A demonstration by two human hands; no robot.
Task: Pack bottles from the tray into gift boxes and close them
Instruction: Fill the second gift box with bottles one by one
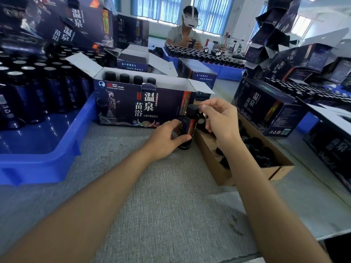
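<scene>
Left hand (166,138) curls round a dark cylindrical bottle (188,128) standing on the grey woven worktop (152,186); right hand (221,118) pinches its round black cap (192,109), beside the open glossy gift box (133,105).

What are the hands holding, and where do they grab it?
The left hand grips a dark bottle around its body; the right hand pinches its black cap.

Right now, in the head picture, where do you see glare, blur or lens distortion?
Head view: the windows are overexposed; light glares off bottle tops in the blue tray; the wide lens bends the stacked boxes at the edges; the left hand gripping the bottle and the right hand pinching its cap are sharp.
</scene>
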